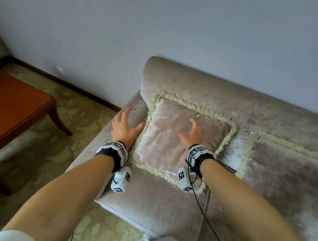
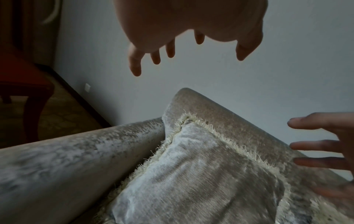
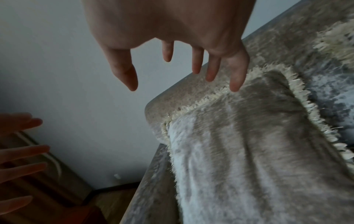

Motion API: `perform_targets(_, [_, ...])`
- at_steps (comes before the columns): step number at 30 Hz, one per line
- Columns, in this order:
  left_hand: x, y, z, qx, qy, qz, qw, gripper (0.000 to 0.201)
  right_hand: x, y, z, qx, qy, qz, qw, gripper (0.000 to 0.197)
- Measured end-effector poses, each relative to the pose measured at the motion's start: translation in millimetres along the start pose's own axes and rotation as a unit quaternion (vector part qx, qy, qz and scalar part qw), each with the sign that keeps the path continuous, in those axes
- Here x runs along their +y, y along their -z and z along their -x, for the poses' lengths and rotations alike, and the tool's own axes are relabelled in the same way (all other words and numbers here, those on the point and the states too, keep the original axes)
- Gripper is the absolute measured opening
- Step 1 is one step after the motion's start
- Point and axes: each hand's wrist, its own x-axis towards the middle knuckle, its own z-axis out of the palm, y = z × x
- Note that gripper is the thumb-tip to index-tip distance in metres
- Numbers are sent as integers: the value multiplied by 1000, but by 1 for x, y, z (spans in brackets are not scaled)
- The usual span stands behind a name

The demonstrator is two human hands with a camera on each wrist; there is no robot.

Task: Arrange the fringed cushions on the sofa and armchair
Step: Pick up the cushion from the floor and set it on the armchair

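Note:
A beige velvet fringed cushion (image 1: 163, 150) leans in the left corner of the sofa (image 1: 234, 92), against backrest and armrest. My left hand (image 1: 129, 125) is spread open over the armrest, its thumb by the cushion's left fringe. My right hand (image 1: 187, 130) is spread open over the cushion's face. In the left wrist view the left hand (image 2: 187, 57) hangs above the cushion (image 2: 201, 174), holding nothing. The right hand (image 3: 184, 81) likewise hovers empty above the cushion (image 3: 258, 144). A second fringed cushion (image 1: 285, 171) lies to the right on the seat.
A reddish wooden table (image 1: 10, 102) stands on the patterned carpet (image 1: 58, 149) left of the sofa. A grey wall (image 1: 163, 23) with a dark skirting board runs behind. Cables trail from my right wrist over the seat's front edge.

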Motion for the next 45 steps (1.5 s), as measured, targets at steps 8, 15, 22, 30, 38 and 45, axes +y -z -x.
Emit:
perform_targets(8, [-61, 122, 59, 81, 73, -30, 994, 77, -65, -91, 76, -76, 99, 49, 991, 75])
perform_targets(15, [-125, 218, 95, 200, 138, -51, 969, 68, -127, -194, 132, -184, 204, 79, 958, 80])
perform_targets(22, [-185, 286, 126, 310, 236, -55, 919, 68, -185, -303, 158, -302, 286, 111, 903, 79])
perform_targets(30, [-234, 334, 167, 451, 357, -34, 817, 72, -238, -408, 182, -427, 356, 162, 815, 78])
perform_targets(38, [-248, 349, 281, 564, 475, -48, 674, 72, -244, -482, 290, -544, 426, 216, 690, 82])
perform_targets(45, [-264, 364, 404, 648, 532, -26, 544, 67, -214, -522, 435, -618, 487, 252, 563, 86])
